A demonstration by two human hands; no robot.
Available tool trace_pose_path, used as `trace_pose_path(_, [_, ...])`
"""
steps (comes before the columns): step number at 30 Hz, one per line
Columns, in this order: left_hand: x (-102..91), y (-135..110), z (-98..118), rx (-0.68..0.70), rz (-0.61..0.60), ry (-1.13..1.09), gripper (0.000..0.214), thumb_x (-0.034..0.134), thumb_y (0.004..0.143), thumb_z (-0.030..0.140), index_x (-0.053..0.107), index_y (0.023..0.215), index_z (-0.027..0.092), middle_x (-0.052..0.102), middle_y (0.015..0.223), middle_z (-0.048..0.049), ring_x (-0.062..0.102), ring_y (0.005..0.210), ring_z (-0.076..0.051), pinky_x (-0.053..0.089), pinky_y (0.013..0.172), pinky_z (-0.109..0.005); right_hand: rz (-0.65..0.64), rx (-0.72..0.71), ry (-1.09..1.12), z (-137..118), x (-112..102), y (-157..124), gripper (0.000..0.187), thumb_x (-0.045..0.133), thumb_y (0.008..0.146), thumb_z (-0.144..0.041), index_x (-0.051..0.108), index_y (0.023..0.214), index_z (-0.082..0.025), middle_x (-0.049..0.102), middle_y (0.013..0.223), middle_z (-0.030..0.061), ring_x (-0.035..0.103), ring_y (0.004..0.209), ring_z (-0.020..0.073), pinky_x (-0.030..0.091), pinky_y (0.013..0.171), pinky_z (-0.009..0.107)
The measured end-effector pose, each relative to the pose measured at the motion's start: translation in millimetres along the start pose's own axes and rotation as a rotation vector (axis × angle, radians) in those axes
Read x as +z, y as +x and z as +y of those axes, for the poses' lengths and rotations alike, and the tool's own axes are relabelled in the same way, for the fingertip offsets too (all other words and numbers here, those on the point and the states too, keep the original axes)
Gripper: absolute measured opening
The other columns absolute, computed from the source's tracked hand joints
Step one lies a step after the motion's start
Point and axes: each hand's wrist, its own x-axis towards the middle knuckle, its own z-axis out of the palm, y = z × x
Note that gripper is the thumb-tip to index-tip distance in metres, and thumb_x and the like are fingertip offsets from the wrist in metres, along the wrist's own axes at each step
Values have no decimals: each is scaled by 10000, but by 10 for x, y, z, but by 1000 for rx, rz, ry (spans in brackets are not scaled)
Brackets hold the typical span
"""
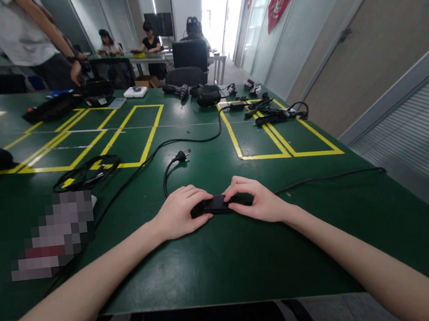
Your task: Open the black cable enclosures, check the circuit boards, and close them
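Note:
A small black power adapter (216,204) lies on the green table (225,261) in front of me. My left hand (179,212) grips its left end with curled fingers. My right hand (255,199) grips its right end the same way. A black cable (327,178) runs from the adapter off to the right. Another black cable ends in a plug (181,157) just beyond my left hand.
Yellow tape outlines (135,133) mark boxes on the table. A coiled black cable (85,175) lies at left, a tangle of adapters and cables (271,113) at far right, a black headset (207,96) farther back. A person's arm (60,44) is at far left; people sit beyond.

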Motion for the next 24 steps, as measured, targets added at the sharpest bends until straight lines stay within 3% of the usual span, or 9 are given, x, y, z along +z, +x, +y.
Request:
trace_pose_path(6, [-6,10,-7,-33,5,37,261,569,1041,369,628,1208,178,751,1081,-88,687,961,-242,549,852,-388,-39,0,-163,34,57,-14,428,787,828,-204,656,1236,-214,636,1188,101,676,1042,238,585,888,381])
trace_pose_path(12, [7,9,5,-49,-4,47,255,596,993,355,616,1179,182,745,1061,-80,681,934,-241,549,839,-379,-77,-41,-407,91,126,-10,340,683,908,-218,642,1245,-190,735,1086,110,707,934,245,564,819,373])
trace_pose_path(16, [50,28,11,-52,-6,123,422,703,927,391,586,1267,171,733,1132,-103,685,987,-265,547,884,-403,-114,-72,-481,97,133,-8,331,639,955,-242,627,1278,-173,739,1130,137,710,944,254,557,813,373])
trace_pose_path(20, [72,47,12,-14,-56,216,304,617,1012,357,617,1257,176,732,1077,-94,684,987,-256,526,865,-380,-138,-73,-491,64,135,10,293,588,1006,-262,622,1276,-154,737,1079,131,703,921,249,549,794,365])
trace_pose_path(24, [58,49,20,8,-72,240,319,560,1052,387,629,1273,169,734,1050,-94,680,960,-248,503,852,-375,-148,-74,-458,25,127,23,266,565,1037,-285,627,1263,-160,741,1059,123,704,935,244,538,804,360])
